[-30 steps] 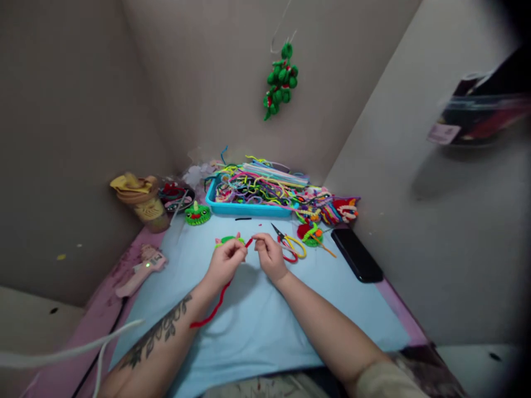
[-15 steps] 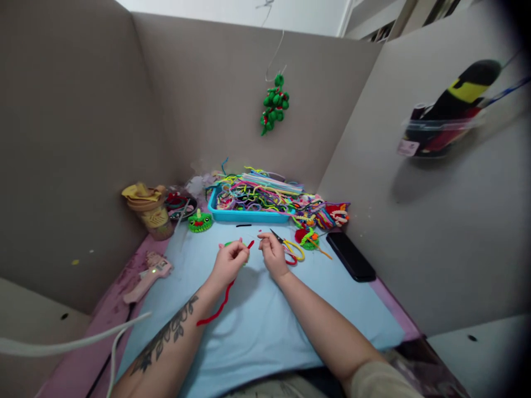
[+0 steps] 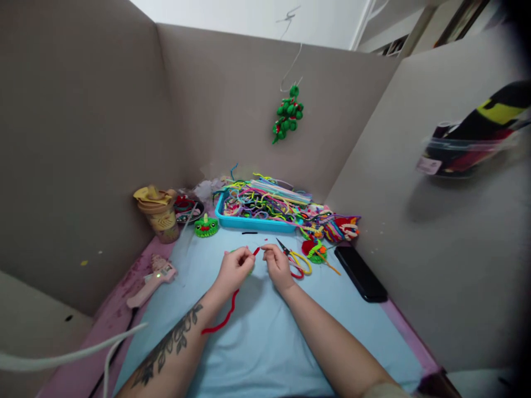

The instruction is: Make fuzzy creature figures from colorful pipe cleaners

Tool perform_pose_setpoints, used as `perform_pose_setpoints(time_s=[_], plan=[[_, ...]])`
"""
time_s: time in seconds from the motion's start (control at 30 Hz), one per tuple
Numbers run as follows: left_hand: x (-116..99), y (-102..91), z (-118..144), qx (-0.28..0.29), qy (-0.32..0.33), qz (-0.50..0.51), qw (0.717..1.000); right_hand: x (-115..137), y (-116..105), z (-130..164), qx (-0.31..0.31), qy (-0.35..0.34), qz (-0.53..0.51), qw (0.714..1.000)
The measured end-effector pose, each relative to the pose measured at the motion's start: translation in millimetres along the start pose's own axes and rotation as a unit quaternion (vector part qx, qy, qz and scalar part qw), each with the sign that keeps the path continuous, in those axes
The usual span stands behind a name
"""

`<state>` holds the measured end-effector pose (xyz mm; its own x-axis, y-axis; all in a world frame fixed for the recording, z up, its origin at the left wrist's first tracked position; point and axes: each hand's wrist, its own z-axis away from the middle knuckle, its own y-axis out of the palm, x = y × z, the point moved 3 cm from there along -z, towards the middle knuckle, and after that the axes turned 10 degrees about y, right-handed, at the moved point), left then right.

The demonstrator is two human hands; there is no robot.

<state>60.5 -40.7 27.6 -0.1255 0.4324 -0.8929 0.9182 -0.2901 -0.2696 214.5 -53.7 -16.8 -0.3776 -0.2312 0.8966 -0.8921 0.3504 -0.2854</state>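
My left hand (image 3: 235,270) is closed in a pinch on a red pipe cleaner (image 3: 230,311). Its long tail curves down beside my left wrist, and its short end sticks out toward my right hand. A bit of green, mostly hidden, shows behind the left fingers. My right hand (image 3: 277,266) is curled, with its index fingertip at the red end; whether it touches, and what is between the fingers, I cannot make out. Just right of it lie scissors (image 3: 306,264) with yellow and red handles. A green and red fuzzy piece (image 3: 315,251) rests beyond them.
A blue tray (image 3: 257,223) heaped with pipe cleaners stands at the back. Left are a green frog-like piece (image 3: 206,226), a lidded cup (image 3: 161,218) and a pink glue gun (image 3: 151,284). A black phone (image 3: 360,273) lies right. Green decorations (image 3: 288,113) hang on the grey partition.
The view has shifted, so everything sits slightly lower and further right. My right fingertips have come closer to the red pipe cleaner's short end. The left hand keeps its pinch.
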Motion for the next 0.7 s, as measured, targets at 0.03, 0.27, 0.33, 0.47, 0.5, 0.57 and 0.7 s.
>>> perform_pose_setpoints(time_s=[0.03,0.27,0.33,0.47,0.5,0.57,0.7], plan=[[0.0,0.4,-0.7,0.002,0.002,-0.009,1.000,-0.5,-0.4,0.3,0.001,0.001,-0.001,1.000],[-2.9,1.4,-2.3,0.019,0.059,-0.165,0.984,-0.9,-2.1,0.8,0.010,0.002,0.004,1.000],[-4.2,0.8,-1.2,0.028,0.076,-0.215,0.973,-1.5,-1.4,0.1,0.010,0.002,0.007,1.000],[-6.5,0.3,1.0,0.041,0.092,-0.262,0.960,-4.3,-0.8,-1.9,0.012,0.004,0.003,1.000],[-7.5,0.7,1.4,0.045,0.096,-0.271,0.957,-4.6,-1.2,-2.1,0.012,0.004,0.001,1.000],[-9.7,2.1,1.9,0.053,0.104,-0.289,0.950,-4.4,-3.0,-2.0,0.009,0.001,0.001,1.000],[-13.2,5.4,2.1,0.068,0.109,-0.330,0.935,-4.1,-7.3,-0.8,-0.006,0.006,0.002,1.000]])
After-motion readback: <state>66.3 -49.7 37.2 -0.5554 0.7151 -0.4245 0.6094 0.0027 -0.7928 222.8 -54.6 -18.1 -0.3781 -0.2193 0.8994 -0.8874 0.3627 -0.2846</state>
